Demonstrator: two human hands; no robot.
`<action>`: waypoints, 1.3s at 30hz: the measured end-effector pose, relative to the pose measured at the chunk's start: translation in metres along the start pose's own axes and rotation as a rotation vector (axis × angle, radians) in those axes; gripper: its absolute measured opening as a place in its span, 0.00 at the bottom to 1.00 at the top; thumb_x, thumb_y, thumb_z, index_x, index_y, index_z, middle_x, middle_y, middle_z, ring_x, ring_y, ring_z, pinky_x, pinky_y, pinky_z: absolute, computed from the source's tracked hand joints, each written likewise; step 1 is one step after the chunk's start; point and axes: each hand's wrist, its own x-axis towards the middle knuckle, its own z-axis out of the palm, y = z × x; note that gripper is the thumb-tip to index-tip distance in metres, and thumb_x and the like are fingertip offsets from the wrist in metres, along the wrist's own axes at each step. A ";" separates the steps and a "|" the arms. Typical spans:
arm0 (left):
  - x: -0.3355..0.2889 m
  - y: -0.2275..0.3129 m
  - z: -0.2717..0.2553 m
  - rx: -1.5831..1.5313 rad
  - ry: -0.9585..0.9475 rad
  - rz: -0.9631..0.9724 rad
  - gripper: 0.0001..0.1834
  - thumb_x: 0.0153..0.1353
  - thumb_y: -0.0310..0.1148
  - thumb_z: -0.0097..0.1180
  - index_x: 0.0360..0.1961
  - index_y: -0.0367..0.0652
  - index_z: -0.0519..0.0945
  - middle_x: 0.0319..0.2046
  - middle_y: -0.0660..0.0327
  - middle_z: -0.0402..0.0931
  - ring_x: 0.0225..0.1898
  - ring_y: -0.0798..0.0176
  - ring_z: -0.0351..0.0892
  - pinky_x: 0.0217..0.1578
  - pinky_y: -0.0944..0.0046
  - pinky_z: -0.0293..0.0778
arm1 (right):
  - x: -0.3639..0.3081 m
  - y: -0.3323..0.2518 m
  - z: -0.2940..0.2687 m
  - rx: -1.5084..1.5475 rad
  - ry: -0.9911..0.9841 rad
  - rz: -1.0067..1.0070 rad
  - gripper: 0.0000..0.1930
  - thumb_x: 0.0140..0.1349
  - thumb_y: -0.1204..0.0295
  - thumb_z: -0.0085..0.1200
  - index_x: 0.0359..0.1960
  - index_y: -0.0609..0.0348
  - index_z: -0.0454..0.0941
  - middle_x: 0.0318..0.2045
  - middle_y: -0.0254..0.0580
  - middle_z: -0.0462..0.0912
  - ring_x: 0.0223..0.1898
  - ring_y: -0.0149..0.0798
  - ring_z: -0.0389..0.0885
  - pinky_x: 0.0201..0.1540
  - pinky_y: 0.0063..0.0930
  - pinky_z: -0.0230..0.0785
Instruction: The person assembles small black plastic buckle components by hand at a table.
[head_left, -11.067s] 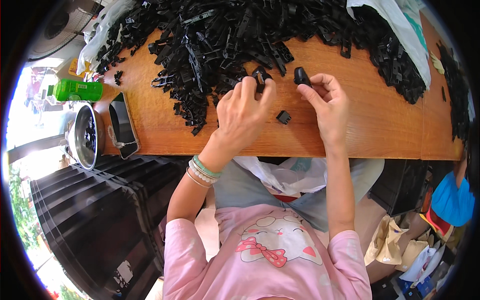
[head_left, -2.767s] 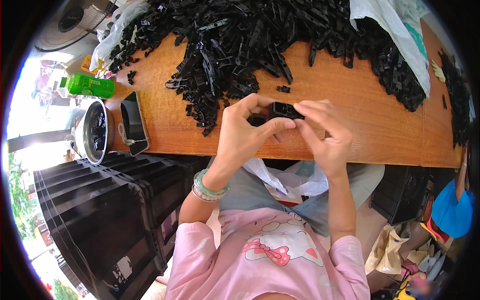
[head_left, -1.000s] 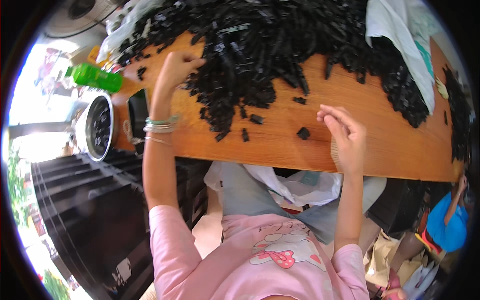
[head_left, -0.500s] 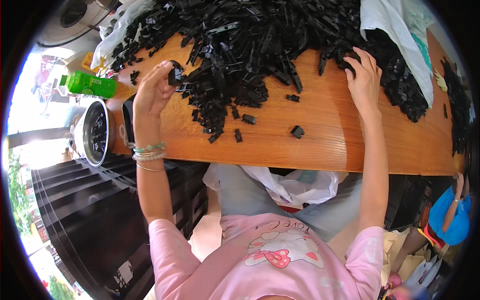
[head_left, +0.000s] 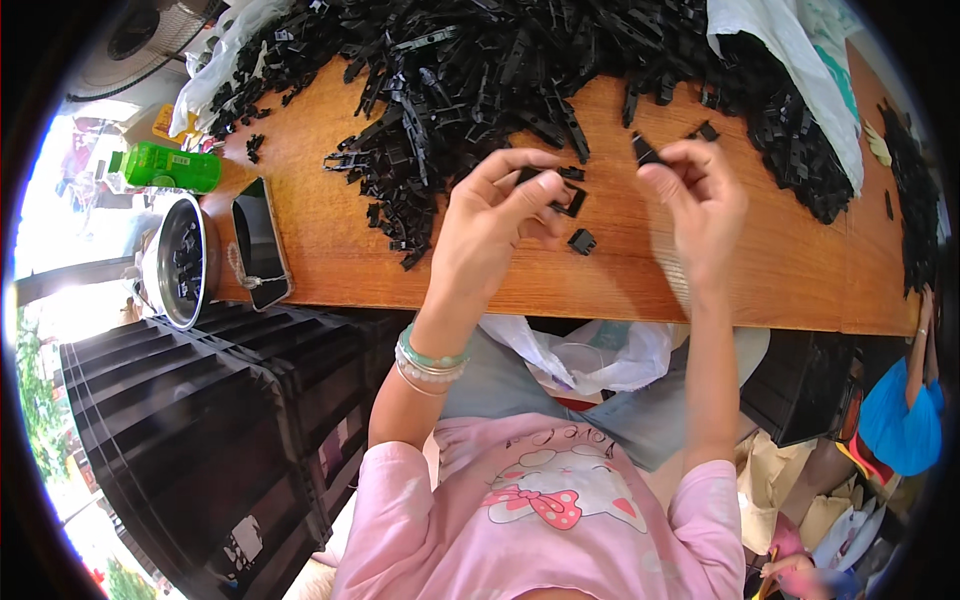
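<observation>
Over the middle of the wooden table, my left hand pinches a black plastic frame-like part between thumb and fingers. To its right, my right hand grips a narrow black plastic piece, whose pointed end sticks out past the fingertips. The two held pieces are apart. Just below the left hand's part lies a small black block. Beyond both hands spreads a large heap of long black plastic parts, with smaller black pieces along its near left side.
At the left stand a green bottle and a steel bowl with black pieces inside. A phone lies near the table edge. White sacking borders the heap at right. A person in blue is at far right.
My left hand has moved right to the middle, carrying its black part. My right hand has drawn back toward me from the heap and now holds a narrow black piece. The phone has come into view.
</observation>
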 end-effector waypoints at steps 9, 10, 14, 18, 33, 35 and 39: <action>-0.014 -0.004 0.019 0.300 -0.135 0.049 0.16 0.59 0.21 0.56 0.48 0.27 0.72 0.34 0.52 0.78 0.33 0.61 0.83 0.33 0.67 0.81 | -0.027 -0.015 0.012 -0.128 -0.093 -0.353 0.08 0.48 0.83 0.62 0.31 0.63 0.81 0.34 0.41 0.82 0.37 0.41 0.77 0.40 0.29 0.70; -0.015 -0.005 0.020 0.301 -0.134 0.049 0.16 0.59 0.21 0.56 0.48 0.27 0.72 0.34 0.52 0.78 0.33 0.61 0.83 0.33 0.67 0.81 | -0.028 -0.014 0.012 -0.157 -0.090 -0.377 0.08 0.47 0.83 0.62 0.31 0.62 0.81 0.35 0.41 0.82 0.38 0.40 0.77 0.40 0.30 0.69; -0.018 -0.009 0.022 0.528 -0.095 0.207 0.17 0.60 0.22 0.56 0.50 0.30 0.72 0.36 0.53 0.79 0.32 0.65 0.83 0.31 0.68 0.80 | -0.033 -0.013 0.013 -0.172 -0.167 -0.500 0.12 0.49 0.84 0.59 0.37 0.62 0.81 0.40 0.41 0.80 0.40 0.39 0.76 0.42 0.29 0.68; -0.024 -0.014 0.030 0.735 -0.049 0.512 0.17 0.60 0.21 0.56 0.51 0.34 0.72 0.35 0.56 0.80 0.31 0.70 0.82 0.29 0.70 0.77 | -0.038 -0.014 0.017 0.115 -0.118 -0.126 0.16 0.54 0.83 0.54 0.46 0.61 0.77 0.44 0.40 0.78 0.41 0.36 0.75 0.44 0.25 0.66; -0.006 0.056 -0.093 0.115 0.351 0.485 0.11 0.64 0.36 0.54 0.28 0.40 0.75 0.23 0.58 0.74 0.16 0.71 0.71 0.14 0.72 0.63 | 0.090 0.084 -0.029 -0.813 0.056 -0.305 0.09 0.56 0.71 0.57 0.39 0.56 0.78 0.36 0.42 0.80 0.40 0.47 0.77 0.42 0.40 0.68; -0.003 0.069 -0.100 0.701 0.380 0.405 0.13 0.62 0.35 0.57 0.33 0.33 0.81 0.19 0.63 0.71 0.16 0.76 0.65 0.14 0.74 0.57 | 0.090 0.086 -0.028 -0.876 0.040 -0.224 0.08 0.55 0.72 0.59 0.35 0.55 0.75 0.32 0.38 0.81 0.39 0.45 0.77 0.39 0.41 0.66; 0.020 0.078 -0.104 1.284 0.496 0.204 0.16 0.52 0.37 0.67 0.24 0.31 0.83 0.11 0.66 0.70 0.15 0.73 0.65 0.17 0.71 0.59 | 0.085 0.083 -0.018 -0.878 0.092 -0.258 0.08 0.54 0.73 0.59 0.36 0.55 0.75 0.32 0.38 0.81 0.39 0.45 0.77 0.40 0.41 0.66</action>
